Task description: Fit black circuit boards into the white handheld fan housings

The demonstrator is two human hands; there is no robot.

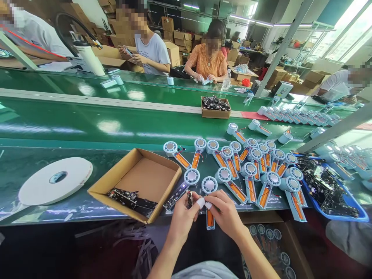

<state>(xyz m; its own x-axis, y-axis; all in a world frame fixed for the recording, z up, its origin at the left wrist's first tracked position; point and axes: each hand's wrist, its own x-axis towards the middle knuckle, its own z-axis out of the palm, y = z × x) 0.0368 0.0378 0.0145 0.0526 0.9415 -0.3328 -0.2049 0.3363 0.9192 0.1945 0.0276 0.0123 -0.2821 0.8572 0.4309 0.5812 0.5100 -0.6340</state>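
My left hand (186,211) pinches a small dark circuit board (190,199) at the bench's front edge. Close beside it, my right hand (222,211) has its fingers pressed together at the board's right side; what they hold is too small to make out. White covers show on fingertips of both hands. Under and behind the hands lies a light-blue fan unit (209,185) with an orange strip in its handle. Another fan unit (192,176) lies just behind my left hand, near a loose circuit board (176,196).
An open cardboard box (165,164) with circuit boards is left of my hands, beyond it a white tape roll (55,181). Several fan units (250,169) spread rightward to a blue basket (360,213) of boards. A small box (216,113) stands behind; people sit across.
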